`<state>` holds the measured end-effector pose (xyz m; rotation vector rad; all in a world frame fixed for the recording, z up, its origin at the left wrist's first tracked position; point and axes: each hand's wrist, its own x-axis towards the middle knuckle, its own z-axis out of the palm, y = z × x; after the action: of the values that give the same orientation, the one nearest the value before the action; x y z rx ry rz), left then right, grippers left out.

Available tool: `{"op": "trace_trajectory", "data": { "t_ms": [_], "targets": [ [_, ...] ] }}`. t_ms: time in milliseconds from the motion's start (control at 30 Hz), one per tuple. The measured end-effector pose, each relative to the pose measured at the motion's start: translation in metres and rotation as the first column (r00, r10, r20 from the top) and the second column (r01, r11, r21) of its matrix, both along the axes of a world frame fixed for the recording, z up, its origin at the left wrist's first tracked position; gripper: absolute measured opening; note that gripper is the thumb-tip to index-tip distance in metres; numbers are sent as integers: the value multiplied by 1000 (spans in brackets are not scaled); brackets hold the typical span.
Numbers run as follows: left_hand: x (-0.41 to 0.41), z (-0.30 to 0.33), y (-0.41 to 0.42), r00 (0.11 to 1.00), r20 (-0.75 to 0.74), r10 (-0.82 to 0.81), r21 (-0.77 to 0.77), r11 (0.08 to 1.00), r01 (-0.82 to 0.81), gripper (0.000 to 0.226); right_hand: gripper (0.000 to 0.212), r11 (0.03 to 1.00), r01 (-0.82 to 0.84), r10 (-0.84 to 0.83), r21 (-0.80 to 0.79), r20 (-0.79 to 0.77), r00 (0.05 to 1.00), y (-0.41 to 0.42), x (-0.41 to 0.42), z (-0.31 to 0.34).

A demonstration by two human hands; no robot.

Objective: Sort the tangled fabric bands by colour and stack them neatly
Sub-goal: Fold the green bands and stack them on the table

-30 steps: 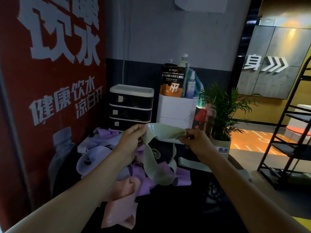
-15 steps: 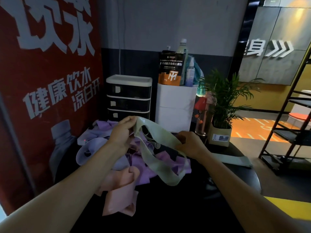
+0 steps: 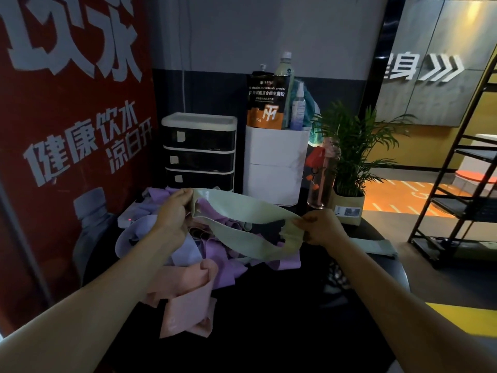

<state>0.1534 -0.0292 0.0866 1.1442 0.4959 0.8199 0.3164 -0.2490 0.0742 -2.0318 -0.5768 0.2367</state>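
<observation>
I see the pale green band [image 3: 243, 230] stretched as an open loop above the tangled pile [image 3: 188, 243], its ends pinched in the curled fingers of the left hand [image 3: 176, 211] and right hand [image 3: 321, 227]. A pink band [image 3: 188, 297] lies nearest me. Bare black tabletop [image 3: 269, 319] spreads right, where another green band [image 3: 376, 246] lies flat near the edge.

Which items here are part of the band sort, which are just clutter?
Job: pale green fabric band gripped by left hand and right hand; purple bands; pink bands; flat green band.
Clutter: black drawer unit; potted plant; orange-black powder pouch.
</observation>
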Motion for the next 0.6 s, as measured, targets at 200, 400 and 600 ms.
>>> {"op": "trace_trajectory", "data": {
  "t_ms": [200,400,600],
  "targets": [
    [-1,-5,8,996,-36,78,-31,996,-79,26,21,988,-127,130,85,-28,991,-11,-7,11],
    [-5,-14,9,986,-154,69,53,997,-61,29,21,982,-120,130,147,-63,989,-21,-1,7],
    [1,-14,-1,963,-265,-45,269,956,119,35,24,969,-152,167,197,-66,984,-26,4,14]
  ]
}}
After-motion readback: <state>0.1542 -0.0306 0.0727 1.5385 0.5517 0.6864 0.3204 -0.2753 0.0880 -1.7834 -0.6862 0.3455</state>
